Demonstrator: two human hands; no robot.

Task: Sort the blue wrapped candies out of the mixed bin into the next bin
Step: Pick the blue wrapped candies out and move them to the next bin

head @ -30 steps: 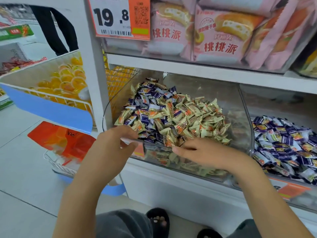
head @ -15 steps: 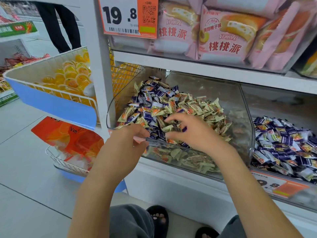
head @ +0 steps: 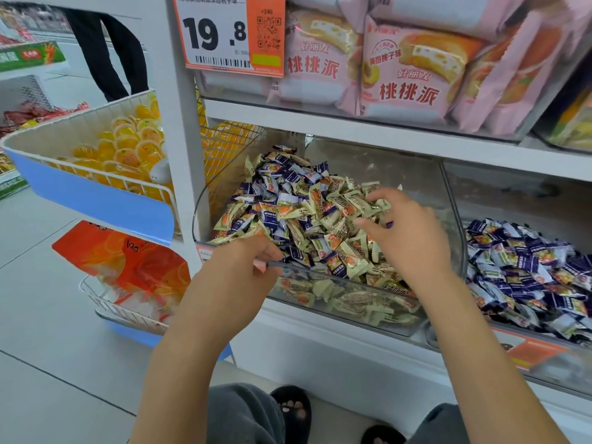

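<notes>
Reaching from the right, the right hand (head: 407,238) sits over the heap in the mixed bin (head: 346,302), fingers curled down into the wrappers; a dark blue scrap shows at the fingers, but whether a candy is pinched cannot be told. Left hand (head: 238,270): at the bin's front left corner, fingers curled over the clear front rim, gripping it.

Mixed bin: clear plastic, on the lower shelf, heaped with cream wrapped candies (head: 333,206) and blue wrapped candies (head: 282,174) jumbled together; most of the blue ones lie toward the back left and along the front edge of the heap.

Next bin (head: 525,347): clear plastic, just beside it on the right, holding mostly blue wrapped candies.

Blue wrapped candies: small pillow packs, dark blue with white panels and an orange mark, crimped ends.

Upper shelf: pink snack packs (head: 407,72) and a price tag (head: 230,33) reading 19.8.

Left: wire basket (head: 96,187) of yellow jelly cups (head: 128,152).
</notes>
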